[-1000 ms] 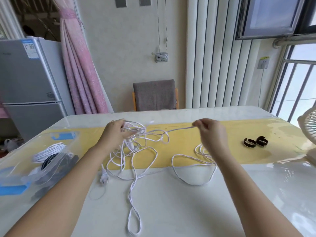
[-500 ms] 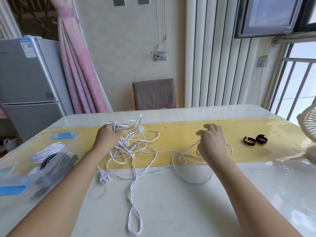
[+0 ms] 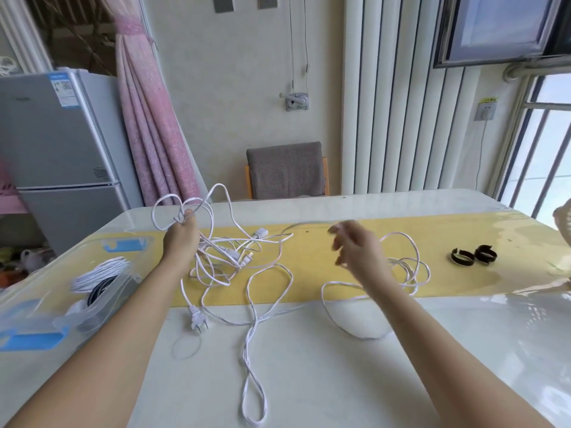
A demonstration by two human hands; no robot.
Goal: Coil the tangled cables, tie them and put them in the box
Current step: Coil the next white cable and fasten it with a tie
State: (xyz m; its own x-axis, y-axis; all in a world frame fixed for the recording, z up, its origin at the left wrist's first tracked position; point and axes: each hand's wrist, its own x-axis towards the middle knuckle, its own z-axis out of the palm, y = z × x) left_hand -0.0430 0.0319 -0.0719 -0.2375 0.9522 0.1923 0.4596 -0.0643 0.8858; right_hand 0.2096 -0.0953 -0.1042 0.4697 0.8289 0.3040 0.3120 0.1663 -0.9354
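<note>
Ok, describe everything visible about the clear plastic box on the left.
The box is clear plastic with blue latches at its near and far ends. It sits at the left edge of the table, partly cut off by the frame. Inside lie a coiled white cable and a coiled black cable. Whether the left forearm touches it cannot be told.

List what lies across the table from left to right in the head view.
Clear box → left hand gripping the white cables → right hand → two black straps → white fan at the edge.
</note>
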